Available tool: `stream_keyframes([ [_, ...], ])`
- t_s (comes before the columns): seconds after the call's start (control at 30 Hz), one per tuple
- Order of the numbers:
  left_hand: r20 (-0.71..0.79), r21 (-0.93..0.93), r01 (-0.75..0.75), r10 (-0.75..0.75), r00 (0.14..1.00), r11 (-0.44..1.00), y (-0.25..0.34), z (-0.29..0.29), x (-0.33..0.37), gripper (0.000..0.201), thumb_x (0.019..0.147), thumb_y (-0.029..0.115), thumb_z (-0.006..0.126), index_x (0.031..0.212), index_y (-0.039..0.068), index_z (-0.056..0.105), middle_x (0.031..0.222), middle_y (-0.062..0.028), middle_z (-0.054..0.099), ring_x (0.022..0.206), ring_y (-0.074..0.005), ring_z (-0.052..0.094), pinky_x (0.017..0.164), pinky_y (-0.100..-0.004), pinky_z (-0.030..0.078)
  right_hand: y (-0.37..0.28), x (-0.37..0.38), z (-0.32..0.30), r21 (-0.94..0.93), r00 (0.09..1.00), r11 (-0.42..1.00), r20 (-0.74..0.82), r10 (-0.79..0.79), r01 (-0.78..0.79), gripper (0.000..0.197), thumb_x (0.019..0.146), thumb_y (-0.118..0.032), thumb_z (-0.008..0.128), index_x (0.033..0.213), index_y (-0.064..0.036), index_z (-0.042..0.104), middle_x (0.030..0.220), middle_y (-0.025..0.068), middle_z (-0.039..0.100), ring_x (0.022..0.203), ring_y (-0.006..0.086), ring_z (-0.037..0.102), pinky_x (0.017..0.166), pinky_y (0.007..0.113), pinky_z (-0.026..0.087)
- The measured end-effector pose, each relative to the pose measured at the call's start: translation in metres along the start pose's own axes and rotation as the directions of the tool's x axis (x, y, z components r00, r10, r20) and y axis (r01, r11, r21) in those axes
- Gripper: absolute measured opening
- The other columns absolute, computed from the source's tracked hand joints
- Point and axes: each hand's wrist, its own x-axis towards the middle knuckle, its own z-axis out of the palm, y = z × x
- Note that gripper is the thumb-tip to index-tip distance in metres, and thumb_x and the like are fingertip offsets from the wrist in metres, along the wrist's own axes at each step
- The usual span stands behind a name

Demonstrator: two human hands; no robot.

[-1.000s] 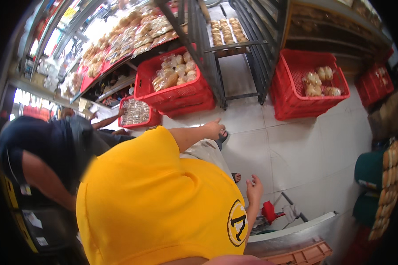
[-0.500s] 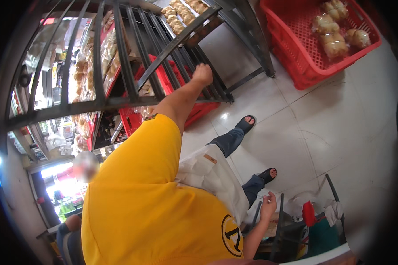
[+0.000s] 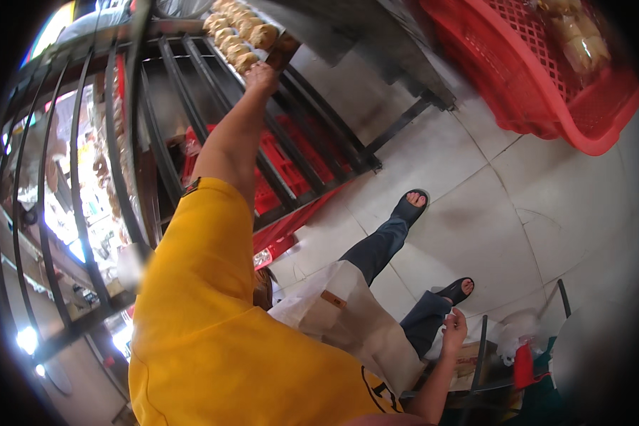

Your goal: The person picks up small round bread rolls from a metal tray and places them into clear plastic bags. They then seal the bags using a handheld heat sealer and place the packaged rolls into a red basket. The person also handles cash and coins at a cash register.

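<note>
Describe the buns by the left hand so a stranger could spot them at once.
Find the dark metal rack with long bars across the upper left. Near its top, beside the left hand, are golden-brown buns. They sit lined up in close rows, unlike the wrapped buns in the red crate at upper right.

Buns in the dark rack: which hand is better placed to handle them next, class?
Likely the left hand: it is close beside the buns, while the right hand is well away from them.
</note>
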Motion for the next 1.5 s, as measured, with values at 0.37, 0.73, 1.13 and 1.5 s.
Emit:
stream_keyframes([
  [0.37,-0.027,0.066,-0.099,0.101,0.995,0.993,0.013,-0.005,0.034,0.045,0.089,0.034,0.052,0.122,0.004,0.054,0.125,-0.0134,0.055,0.116,-0.0279,0.054,0.091,-0.0395,0.046,-0.044,0.045,0.010,0.161,0.999,0.986,-0.028,0.039,-0.034,0.027,0.092,-0.016,0.055,0.118,-0.0081,0.058,0.089,-0.0001,0.059,0.075,0.0085,0.057,0.058,0.023,0.044],
  [0.73,-0.046,0.178,0.070,-0.063,0.997,0.982,-0.023,0.003,0.025,0.031,0.089,0.026,0.050,0.106,0.004,0.063,0.102,-0.0163,0.064,0.096,-0.0316,0.063,0.078,-0.0434,0.052,0.031,0.047,-0.005,0.080,0.972,0.969,0.025,0.232,-0.234,0.020,0.091,-0.018,0.058,0.109,-0.0101,0.061,0.084,-0.0032,0.059,0.068,0.0051,0.055,0.053,0.021,0.041],
  [1.13,-0.120,0.144,-0.156,0.174,0.977,0.977,0.121,-0.009,-0.179,0.018,0.082,0.012,0.054,0.083,0.007,0.071,0.083,-0.0129,0.069,0.075,-0.0278,0.070,0.061,-0.0378,0.056,-0.278,0.103,0.215,0.635,0.795,0.770,0.496,-0.349,-0.059,0.071,0.091,-0.060,0.046,0.141,-0.0110,0.038,0.135,0.0131,0.047,0.126,0.0247,0.045,0.099,0.045,0.035],
  [1.5,0.070,-0.463,-0.185,0.244,0.967,0.867,0.167,-0.115,-0.331,0.018,0.082,0.024,0.059,0.092,0.013,0.069,0.084,-0.0173,0.067,0.083,-0.0341,0.066,0.072,-0.0430,0.053,-0.270,0.100,0.177,0.867,0.900,0.481,0.305,-0.310,-0.128,0.049,0.097,-0.046,0.047,0.125,-0.0050,0.049,0.117,0.0075,0.060,0.105,0.0193,0.059,0.086,0.033,0.048],
])
